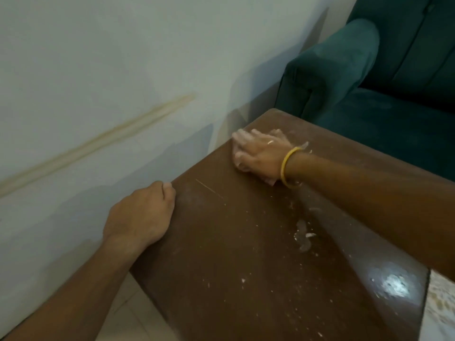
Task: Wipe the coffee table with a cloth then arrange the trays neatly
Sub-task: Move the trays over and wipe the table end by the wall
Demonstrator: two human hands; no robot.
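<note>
A dark brown wooden coffee table (pixel 246 242) fills the lower right, dusted with white specks and smears. My right hand (pixel 263 153), with a yellow bangle on the wrist, presses flat on a pale cloth (pixel 237 140) near the table's far left corner; only the cloth's edges show around my fingers. My left hand (pixel 142 215) grips the table's left edge, fingers curled over it. At the lower right corner a pale patterned tray (pixel 440 308) is partly in view.
A pale wall (pixel 98 94) with a brownish streak runs close along the table's left side. A teal sofa (pixel 369 82) stands right behind the table's far edge. Light floor tiles (pixel 128 316) show below the table's left edge.
</note>
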